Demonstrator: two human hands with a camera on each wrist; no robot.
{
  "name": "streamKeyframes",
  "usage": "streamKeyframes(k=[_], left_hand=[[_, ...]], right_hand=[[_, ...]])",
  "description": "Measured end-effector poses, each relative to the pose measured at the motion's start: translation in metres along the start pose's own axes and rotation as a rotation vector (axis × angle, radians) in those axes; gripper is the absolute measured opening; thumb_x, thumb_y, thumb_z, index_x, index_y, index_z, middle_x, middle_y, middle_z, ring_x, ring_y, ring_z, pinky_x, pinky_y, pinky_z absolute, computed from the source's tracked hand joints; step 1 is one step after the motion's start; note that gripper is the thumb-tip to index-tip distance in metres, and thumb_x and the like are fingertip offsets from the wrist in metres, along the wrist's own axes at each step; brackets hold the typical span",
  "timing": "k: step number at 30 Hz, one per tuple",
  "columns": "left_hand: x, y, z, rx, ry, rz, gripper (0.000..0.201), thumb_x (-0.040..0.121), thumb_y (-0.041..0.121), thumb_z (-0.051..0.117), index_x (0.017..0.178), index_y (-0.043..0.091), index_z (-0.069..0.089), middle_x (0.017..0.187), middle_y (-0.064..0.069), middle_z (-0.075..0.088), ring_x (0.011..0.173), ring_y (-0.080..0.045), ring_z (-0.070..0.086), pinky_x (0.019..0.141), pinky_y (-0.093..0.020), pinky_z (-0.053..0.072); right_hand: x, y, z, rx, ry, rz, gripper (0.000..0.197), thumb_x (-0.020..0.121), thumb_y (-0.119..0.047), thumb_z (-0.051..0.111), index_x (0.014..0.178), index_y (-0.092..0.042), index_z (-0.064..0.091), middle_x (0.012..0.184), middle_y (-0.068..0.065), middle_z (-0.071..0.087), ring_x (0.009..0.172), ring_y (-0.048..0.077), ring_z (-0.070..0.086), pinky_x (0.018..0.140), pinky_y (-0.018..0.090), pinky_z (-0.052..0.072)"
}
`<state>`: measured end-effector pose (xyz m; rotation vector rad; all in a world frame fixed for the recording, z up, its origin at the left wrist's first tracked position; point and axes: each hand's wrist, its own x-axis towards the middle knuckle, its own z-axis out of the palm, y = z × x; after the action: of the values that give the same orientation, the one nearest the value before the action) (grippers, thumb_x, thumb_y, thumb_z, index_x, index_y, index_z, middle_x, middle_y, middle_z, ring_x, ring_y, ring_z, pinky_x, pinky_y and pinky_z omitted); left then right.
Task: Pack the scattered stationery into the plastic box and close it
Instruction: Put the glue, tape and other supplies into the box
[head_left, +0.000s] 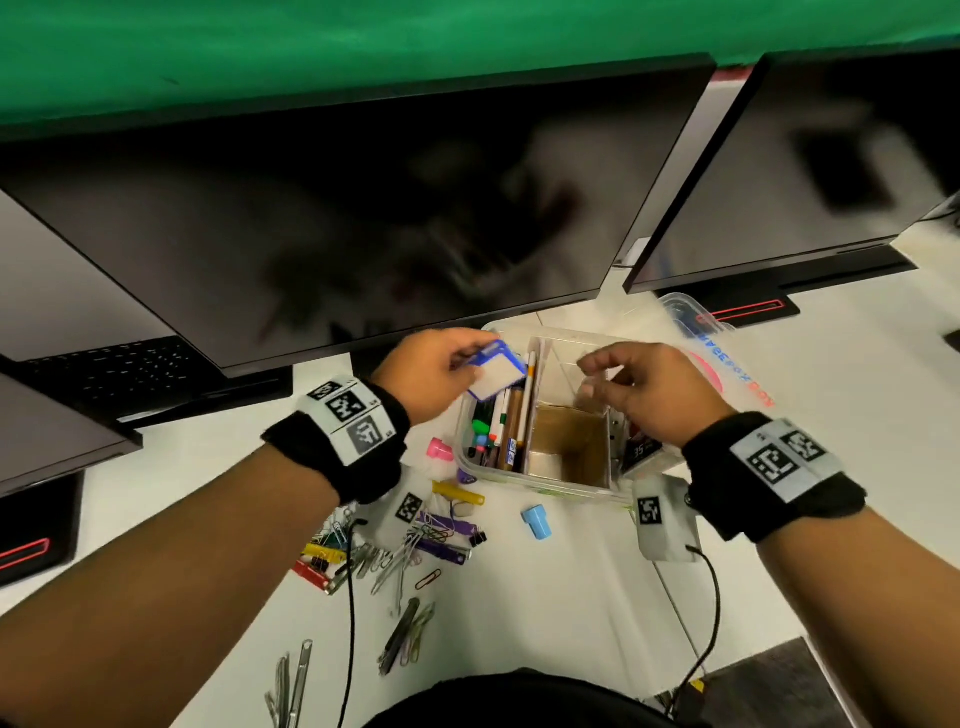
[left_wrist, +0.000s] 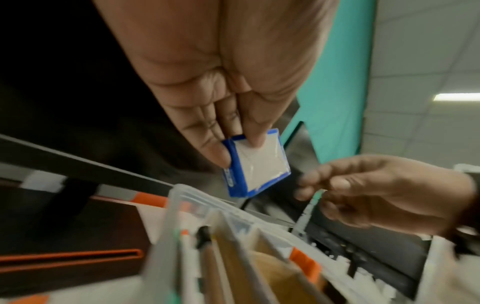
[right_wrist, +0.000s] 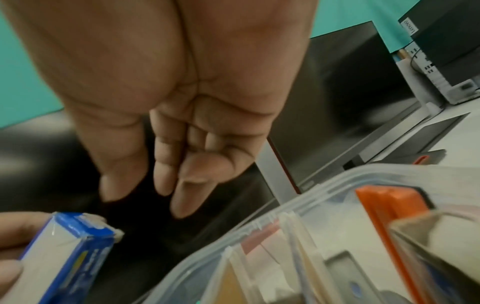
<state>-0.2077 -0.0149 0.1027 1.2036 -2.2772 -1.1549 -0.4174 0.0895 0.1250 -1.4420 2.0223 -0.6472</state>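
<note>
My left hand (head_left: 457, 366) pinches a small blue-and-white box (head_left: 497, 371) between thumb and fingers, just above the left end of the clear plastic box (head_left: 545, 489). The left wrist view shows that small box (left_wrist: 257, 166) tilted over the plastic box's rim (left_wrist: 182, 191). Pens and markers (head_left: 493, 426) lie in the left compartment; a brown cardboard compartment (head_left: 569, 441) is in the middle. My right hand (head_left: 623, 374) hovers over the right side with loosely bent fingers (right_wrist: 179, 185) that hold nothing. Scattered clips and pens (head_left: 410, 545) lie on the desk in front.
The clear lid (head_left: 698, 332) leans behind the box at the right. A pink cap (head_left: 440, 449), a blue cap (head_left: 537, 522) and a yellow piece (head_left: 460, 493) lie near the box. Dark monitors (head_left: 363, 208) stand close behind. A cable (head_left: 711, 597) runs from my right wrist.
</note>
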Motion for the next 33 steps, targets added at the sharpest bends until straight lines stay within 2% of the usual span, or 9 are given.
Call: streamKeyframes(k=[3,5,10,14,17,22,26,30,33], left_hand=[[-0.004,0.022,0.02,-0.098,-0.087,0.033,0.048,0.087,0.005,0.059,0.132,0.021,0.052,0.115,0.001,0.065,0.099,-0.008,0.061,0.08,-0.012,0.05],[-0.005,0.031,0.033,-0.215,-0.116,0.02,0.051,0.087,0.004,0.06,0.134,0.021,0.049,0.118,-0.004,0.066,0.1,-0.013,0.063,0.086,-0.02,0.052],[-0.004,0.028,0.04,-0.111,-0.158,0.027,0.053,0.086,0.009,0.062,0.133,0.024,0.045,0.121,-0.002,0.064,0.107,-0.012,0.062,0.091,-0.026,0.051],[-0.002,0.0,0.03,0.185,-0.057,0.016,0.048,0.085,0.014,0.062,0.13,0.028,0.05,0.13,0.005,0.056,0.124,-0.013,0.048,0.106,-0.032,0.04],[-0.003,-0.024,0.025,0.387,0.028,-0.087,0.051,0.085,0.018,0.063,0.133,0.025,0.047,0.139,0.0,0.045,0.128,-0.021,0.039,0.108,-0.031,0.031],[-0.01,-0.04,0.028,0.222,0.029,-0.325,0.051,0.087,0.018,0.062,0.134,0.021,0.043,0.13,-0.007,0.058,0.112,-0.023,0.059,0.095,-0.033,0.048],[-0.016,-0.04,0.031,-0.067,0.002,-0.403,0.038,0.093,0.01,0.051,0.131,0.015,0.047,0.11,-0.013,0.066,0.076,-0.02,0.066,0.066,-0.029,0.058],[-0.021,-0.042,0.039,-0.126,-0.01,-0.409,0.034,0.094,0.016,0.05,0.128,0.016,0.05,0.107,-0.014,0.067,0.08,-0.027,0.069,0.077,-0.042,0.059],[-0.022,-0.044,0.04,-0.116,-0.024,-0.405,0.034,0.095,0.019,0.049,0.129,0.016,0.049,0.106,-0.011,0.068,0.074,-0.023,0.068,0.075,-0.038,0.06]], right_hand=[[-0.001,-0.016,-0.007,0.027,-0.128,-0.032,0.031,0.08,-0.022,0.072,0.11,-0.021,0.066,0.095,-0.005,0.067,0.089,0.023,0.064,0.082,0.035,0.053],[-0.002,-0.017,-0.006,0.028,-0.15,-0.038,0.026,0.08,-0.022,0.072,0.105,-0.018,0.068,0.095,0.0,0.072,0.089,0.024,0.066,0.087,0.04,0.054],[-0.009,-0.004,-0.006,-0.101,-0.073,-0.007,0.015,0.078,-0.021,0.074,0.091,-0.02,0.067,0.092,0.002,0.072,0.076,0.016,0.063,0.067,0.022,0.05],[-0.024,0.007,-0.024,-0.286,0.057,0.035,0.013,0.078,-0.017,0.071,0.082,-0.023,0.059,0.083,0.004,0.068,0.076,0.021,0.062,0.069,0.028,0.05],[-0.032,0.022,-0.021,-0.471,-0.019,0.098,0.012,0.078,-0.017,0.068,0.09,-0.018,0.066,0.091,0.008,0.066,0.081,0.024,0.06,0.068,0.024,0.041],[-0.025,0.043,0.017,-0.6,-0.236,0.159,0.02,0.081,-0.015,0.06,0.098,-0.008,0.068,0.099,0.01,0.07,0.094,0.026,0.065,0.069,0.022,0.04],[-0.01,0.054,0.035,-0.709,-0.336,0.172,0.025,0.088,-0.017,0.052,0.103,-0.007,0.069,0.104,0.011,0.07,0.099,0.025,0.065,0.083,0.027,0.05],[-0.002,0.055,0.043,-0.73,-0.428,0.17,0.032,0.096,-0.012,0.038,0.11,-0.002,0.064,0.116,0.013,0.066,0.109,0.026,0.061,0.09,0.027,0.046],[0.001,0.056,0.044,-0.702,-0.456,0.211,0.032,0.098,-0.013,0.036,0.113,-0.001,0.062,0.119,0.014,0.065,0.113,0.026,0.06,0.093,0.026,0.044]])
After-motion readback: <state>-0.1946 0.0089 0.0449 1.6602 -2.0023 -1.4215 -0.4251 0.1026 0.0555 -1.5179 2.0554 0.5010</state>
